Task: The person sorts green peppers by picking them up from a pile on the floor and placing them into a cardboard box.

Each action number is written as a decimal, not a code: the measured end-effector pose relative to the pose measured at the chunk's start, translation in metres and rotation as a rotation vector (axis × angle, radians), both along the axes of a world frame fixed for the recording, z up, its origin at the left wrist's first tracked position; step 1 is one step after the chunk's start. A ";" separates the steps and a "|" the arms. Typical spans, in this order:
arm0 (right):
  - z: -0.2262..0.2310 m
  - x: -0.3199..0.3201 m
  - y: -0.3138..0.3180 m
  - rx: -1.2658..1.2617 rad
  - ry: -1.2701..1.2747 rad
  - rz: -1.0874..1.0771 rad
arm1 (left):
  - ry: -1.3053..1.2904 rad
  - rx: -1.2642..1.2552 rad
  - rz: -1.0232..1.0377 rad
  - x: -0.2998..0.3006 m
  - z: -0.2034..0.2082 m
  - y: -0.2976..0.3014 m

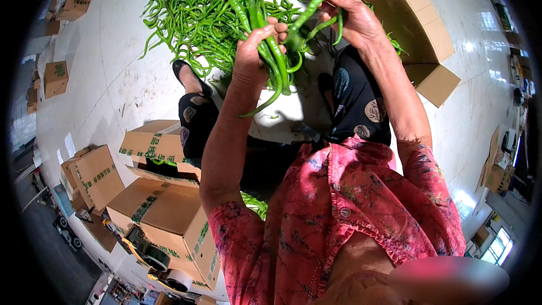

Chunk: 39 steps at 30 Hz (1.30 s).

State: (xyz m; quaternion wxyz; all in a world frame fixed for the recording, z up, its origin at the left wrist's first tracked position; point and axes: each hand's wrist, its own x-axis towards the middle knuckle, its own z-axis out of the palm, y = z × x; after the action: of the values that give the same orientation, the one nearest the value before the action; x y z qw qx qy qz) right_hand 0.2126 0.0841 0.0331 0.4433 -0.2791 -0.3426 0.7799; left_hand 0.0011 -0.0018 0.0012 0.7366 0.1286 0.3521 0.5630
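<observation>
Several long green chili peppers [275, 65] are gripped in my left hand [252, 51], their curved tips hanging below it. My right hand [353, 18], a little farther right and higher, closes round more long green chili peppers [312, 8], some reaching up past the frame's top edge. Both hands are raised in front of my knees. Beyond and below them, a wide heap of the same peppers [192, 17] covers the floor. By my right hand stands an open cardboard box [429, 22] with some green peppers showing at its near side.
Cardboard boxes [164, 209] stand close by at my left, with two tape dispensers [148, 253] beside them. Green peppers [255, 205] show next to my left elbow. More cartons [56, 79] line the far left side. The pale floor [113, 79] has dirt marks.
</observation>
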 end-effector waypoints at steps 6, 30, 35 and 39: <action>0.011 0.038 0.005 0.065 -0.007 -0.024 | -0.037 0.013 -0.014 -0.004 -0.011 0.006; -0.023 0.168 -0.013 0.735 -1.569 -0.404 | -0.276 0.128 -0.048 -0.015 -0.013 0.014; 0.036 0.033 -0.090 0.754 -1.108 0.072 | -0.336 0.161 -0.018 -0.022 -0.017 0.013; 0.008 -0.018 -0.120 0.788 -1.051 0.200 | -0.355 0.171 0.020 -0.023 -0.017 0.020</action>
State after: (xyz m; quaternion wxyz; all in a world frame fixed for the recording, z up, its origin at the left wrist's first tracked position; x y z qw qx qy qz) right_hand 0.1950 -0.0361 0.0413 0.2118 -0.4062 -0.7971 0.3934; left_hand -0.0216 0.0184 -0.0158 0.7678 0.0858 0.1688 0.6120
